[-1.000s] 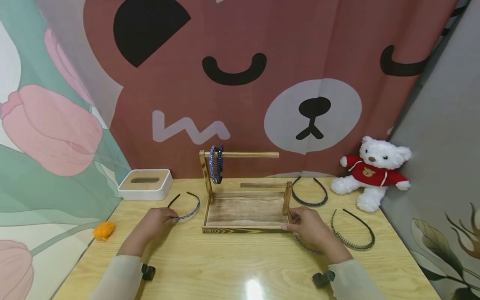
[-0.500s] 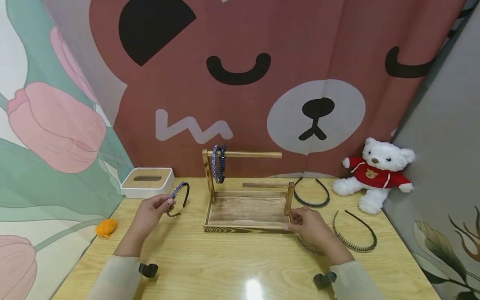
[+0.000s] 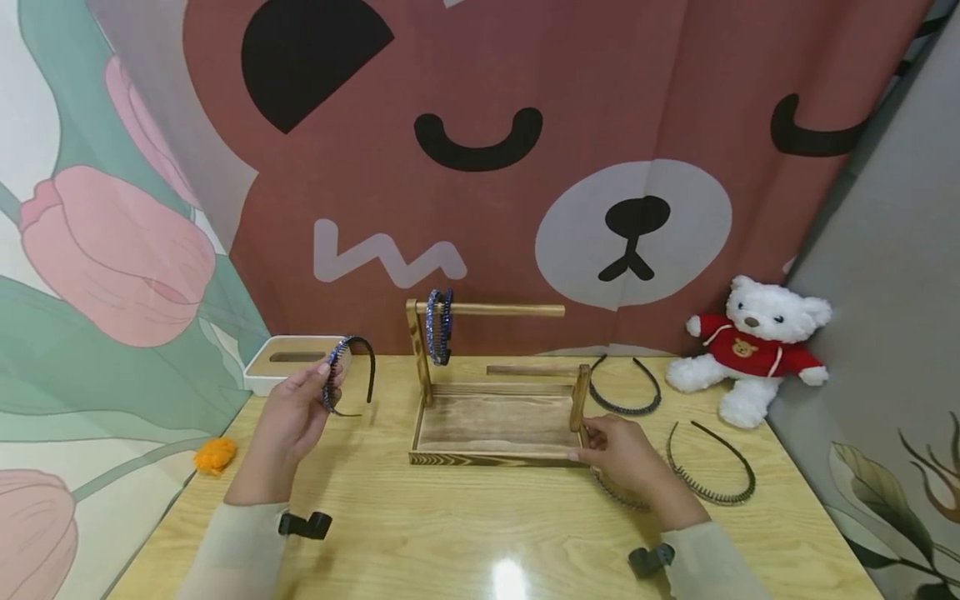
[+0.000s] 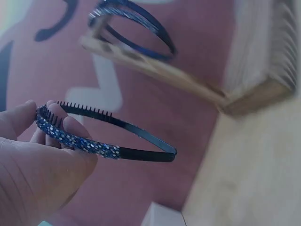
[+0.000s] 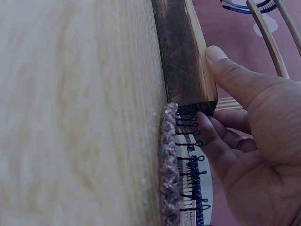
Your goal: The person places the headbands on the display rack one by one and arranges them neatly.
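Hands and hair-band rack, as I see them from my remote station. The left hand [image 3: 294, 408] pinches a blue glittery headband [image 4: 84, 142] between thumb and fingers; the band is raised off the worktop [image 3: 465, 533], left of the wooden rack [image 3: 495, 425] and in front of the tissue box [image 3: 281, 367]. My left wrist view shows its comb teeth on the inner side, beside the fingertips, and its plain dark ends pointing away from the palm. The right hand [image 3: 622, 452] grips the rack's front right corner, thumb on one face and fingers curled against another. Two blue headbands [image 3: 432, 329] hang side by side on the upper rod [image 3: 510, 310], close to the left post; the lower rod [image 3: 528, 370] juts leftward from the right post. A pinkish beaded headband [image 5: 170, 165] lies next to the gripped corner, partly hidden by the right hand in my head view; whether the fingers touch it I cannot tell. Two further headbands rest on the worktop at right: a dark one [image 3: 624, 409] behind, a toothed one [image 3: 712, 497] nearer. A white teddy bear [image 3: 742, 348] in red sits at the back right; an orange fluffy object [image 3: 215, 456] lies at the left edge.
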A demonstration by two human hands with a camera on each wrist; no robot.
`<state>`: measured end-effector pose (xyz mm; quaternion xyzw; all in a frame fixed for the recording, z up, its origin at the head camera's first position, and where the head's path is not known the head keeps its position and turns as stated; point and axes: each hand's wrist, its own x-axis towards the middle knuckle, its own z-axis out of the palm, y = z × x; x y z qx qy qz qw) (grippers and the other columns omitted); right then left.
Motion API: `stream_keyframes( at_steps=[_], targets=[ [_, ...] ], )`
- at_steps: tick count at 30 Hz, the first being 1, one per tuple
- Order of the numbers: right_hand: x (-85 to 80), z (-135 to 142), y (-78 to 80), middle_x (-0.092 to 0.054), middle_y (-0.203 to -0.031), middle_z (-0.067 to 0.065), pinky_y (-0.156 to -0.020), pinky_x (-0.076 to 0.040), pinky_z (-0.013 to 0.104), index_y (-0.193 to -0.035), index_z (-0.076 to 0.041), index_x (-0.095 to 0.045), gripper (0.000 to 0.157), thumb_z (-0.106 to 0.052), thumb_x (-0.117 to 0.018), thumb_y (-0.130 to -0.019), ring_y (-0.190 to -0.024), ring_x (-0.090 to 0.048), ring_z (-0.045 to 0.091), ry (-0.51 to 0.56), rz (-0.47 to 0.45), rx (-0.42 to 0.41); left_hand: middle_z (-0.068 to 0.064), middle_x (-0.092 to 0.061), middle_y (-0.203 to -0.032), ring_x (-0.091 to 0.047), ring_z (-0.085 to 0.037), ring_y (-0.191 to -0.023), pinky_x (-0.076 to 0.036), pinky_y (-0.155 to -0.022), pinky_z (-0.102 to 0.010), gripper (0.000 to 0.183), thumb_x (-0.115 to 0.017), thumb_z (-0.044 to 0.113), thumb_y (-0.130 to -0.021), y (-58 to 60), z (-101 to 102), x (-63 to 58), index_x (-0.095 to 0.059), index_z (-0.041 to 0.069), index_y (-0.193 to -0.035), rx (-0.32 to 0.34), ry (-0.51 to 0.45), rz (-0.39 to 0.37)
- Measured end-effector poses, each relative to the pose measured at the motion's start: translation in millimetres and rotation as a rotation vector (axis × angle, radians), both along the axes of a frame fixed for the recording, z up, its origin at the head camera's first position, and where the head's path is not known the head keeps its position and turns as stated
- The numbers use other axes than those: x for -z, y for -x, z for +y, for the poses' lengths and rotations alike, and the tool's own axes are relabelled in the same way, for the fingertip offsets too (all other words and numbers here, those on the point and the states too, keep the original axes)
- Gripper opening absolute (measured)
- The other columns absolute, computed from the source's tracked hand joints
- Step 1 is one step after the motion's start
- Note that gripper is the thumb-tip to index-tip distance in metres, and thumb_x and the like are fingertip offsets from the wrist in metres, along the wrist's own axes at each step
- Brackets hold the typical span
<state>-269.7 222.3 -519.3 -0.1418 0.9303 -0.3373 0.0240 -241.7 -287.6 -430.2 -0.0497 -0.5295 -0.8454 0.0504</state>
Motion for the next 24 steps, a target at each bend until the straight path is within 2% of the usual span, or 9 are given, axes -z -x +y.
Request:
stream_keyframes(
  at_steps=[3, 6, 11, 14, 17, 19, 21, 24],
  targets=[
    [-1.9, 0.4, 0.7, -0.073, -0.107, 0.004, -0.086, -0.066, 0.041, -0.142, 0.004, -0.069, 0.068, -0.038, -0.090, -0.092, -0.096, -0.072, 0.017, -0.002, 0.003, 0.000, -0.001, -0.076, -0.109, -0.066, -0.011, -0.098, -0.059, -0.087, -0.021, 0.030, -0.051, 0.011, -0.116, 2.1, 7.5, -15.0, -0.081, 0.008, -0.116, 0.030, -0.106, 0.053],
    [-3.8, 0.1, 0.6, -0.073, -0.107, 0.004, -0.086, -0.066, 0.042, -0.143, 0.005, -0.068, 0.070, -0.038, -0.089, -0.093, -0.097, -0.072, 0.017, -0.008, 0.003, -0.002, -0.005, -0.075, -0.111, -0.065, -0.013, -0.101, -0.059, -0.091, -0.022, 0.029, -0.050, 0.011, -0.116, 4.6, 13.3, -28.7, -0.076, 0.004, -0.126, 0.064, -0.177, 0.060],
    [-3.1, -0.3, -1.7, -0.074, -0.109, 0.005, -0.087, -0.066, 0.042, -0.143, 0.006, -0.067, 0.070, -0.036, -0.089, -0.093, -0.098, -0.073, 0.018, 0.000, -0.002, 0.003, -0.007, -0.074, -0.118, -0.067, -0.015, -0.104, -0.059, -0.094, -0.022, 0.030, -0.052, 0.004, -0.114, 7.3, 24.7, -50.0, -0.072, 0.005, -0.136, 0.083, -0.279, 0.066],
    [-1.7, -0.2, -2.7, -0.075, -0.111, 0.006, -0.088, -0.066, 0.042, -0.142, 0.006, -0.068, 0.068, -0.036, -0.090, -0.092, -0.099, -0.073, 0.018, 0.002, -0.003, 0.007, -0.007, -0.076, -0.117, -0.070, -0.015, -0.103, -0.060, -0.093, -0.021, 0.029, -0.055, -0.001, -0.111, 12.6, 35.0, -62.4, -0.077, 0.005, -0.129, 0.013, -0.333, 0.096],
    [-1.7, -0.3, -3.0, -0.074, -0.113, 0.006, -0.089, -0.066, 0.043, -0.142, 0.005, -0.068, 0.068, -0.036, -0.090, -0.092, -0.100, -0.073, 0.018, -0.001, -0.002, 0.009, -0.008, -0.076, -0.117, -0.072, -0.015, -0.103, -0.061, -0.091, -0.020, 0.025, -0.061, -0.003, -0.108, 19.7, 47.0, -75.8, -0.081, 0.004, -0.121, -0.123, -0.355, 0.138],
    [-2.3, -0.6, -3.2, -0.074, -0.113, 0.007, -0.088, -0.065, 0.042, -0.142, 0.006, -0.068, 0.068, -0.035, -0.090, -0.092, -0.100, -0.072, 0.018, 0.001, -0.004, 0.009, -0.009, -0.074, -0.119, -0.072, -0.015, -0.103, -0.062, -0.091, -0.020, 0.023, -0.064, -0.003, -0.106, 24.1, 54.2, -84.4, -0.081, 0.003, -0.119, -0.224, -0.333, 0.158],
    [-2.9, -0.7, -3.2, -0.074, -0.113, 0.007, -0.088, -0.065, 0.042, -0.142, 0.006, -0.068, 0.068, -0.035, -0.090, -0.092, -0.100, -0.072, 0.018, 0.003, -0.005, 0.006, -0.010, -0.072, -0.123, -0.071, -0.016, -0.105, -0.062, -0.092, -0.019, 0.023, -0.066, -0.002, -0.105, 26.1, 59.7, -92.2, -0.081, 0.003, -0.123, -0.292, -0.291, 0.173],
    [-4.1, -1.1, -3.4, -0.074, -0.113, 0.007, -0.087, -0.065, 0.040, -0.142, 0.006, -0.068, 0.068, -0.034, -0.090, -0.092, -0.099, -0.072, 0.018, 0.005, -0.006, 0.008, -0.013, -0.069, -0.127, -0.069, -0.018, -0.108, -0.062, -0.092, -0.019, 0.026, -0.069, -0.001, -0.103, 28.7, 65.1, -101.5, -0.079, 0.000, -0.127, -0.334, -0.264, 0.190]
  ],
)
